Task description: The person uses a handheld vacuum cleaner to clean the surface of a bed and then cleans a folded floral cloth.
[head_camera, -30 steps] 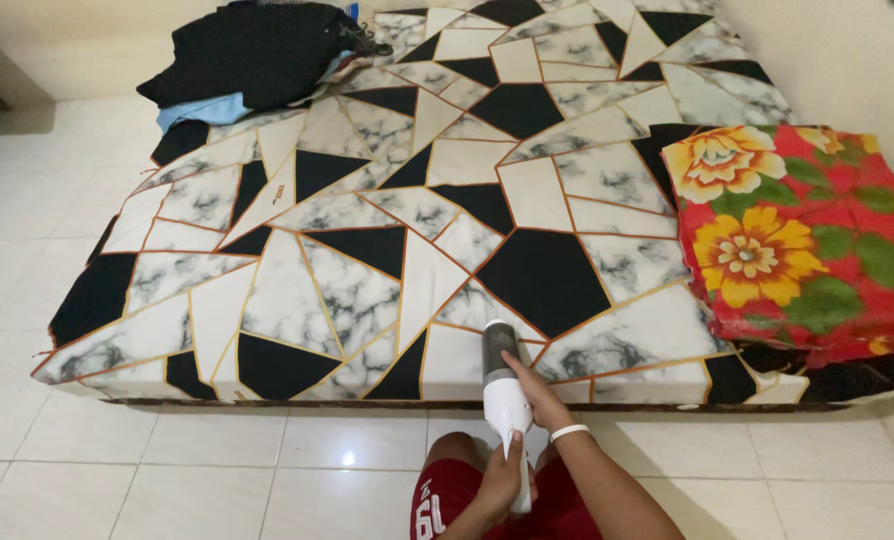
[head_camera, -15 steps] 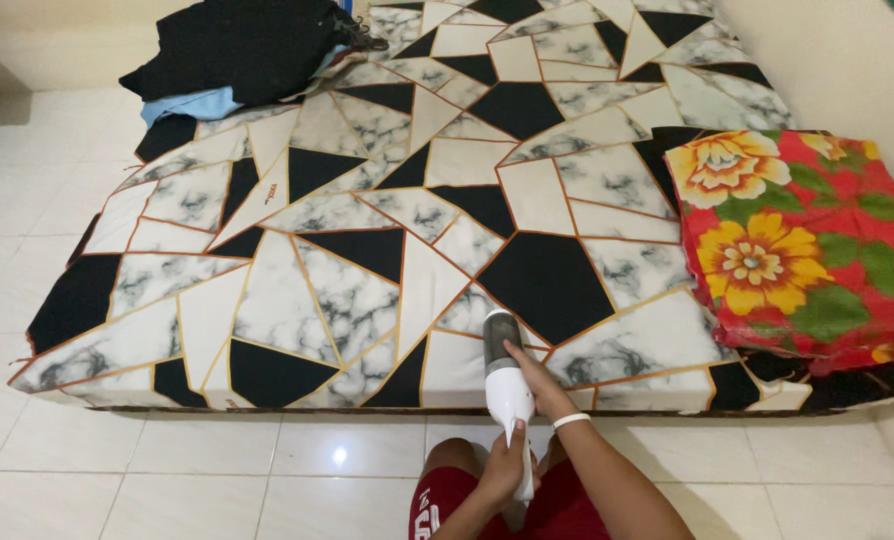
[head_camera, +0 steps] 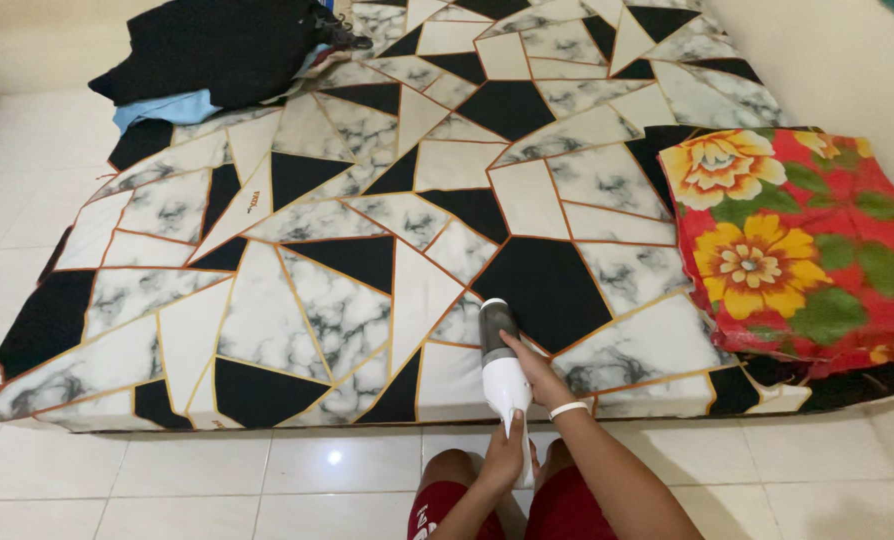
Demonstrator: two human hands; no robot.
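A small white handheld vacuum [head_camera: 502,370] with a grey front end rests its tip on the near edge of a mattress [head_camera: 297,300] covered in a black, white and marbled geometric sheet. My left hand [head_camera: 507,455] grips the vacuum's lower handle. My right hand [head_camera: 535,372] holds its body from the right side, a white band on the wrist. My knees in red shorts [head_camera: 557,505] show at the bottom of the view.
A folded red blanket [head_camera: 797,240] with yellow flowers lies on the mattress's right side. A pile of black and blue clothes [head_camera: 207,50] sits at the far left corner. White floor tiles [head_camera: 217,490] surround the mattress; a wall [head_camera: 827,60] runs along the right.
The vacuum and both hands have slid slightly further onto the mattress. The view has shifted so that the mattress sits lower and more to the left.
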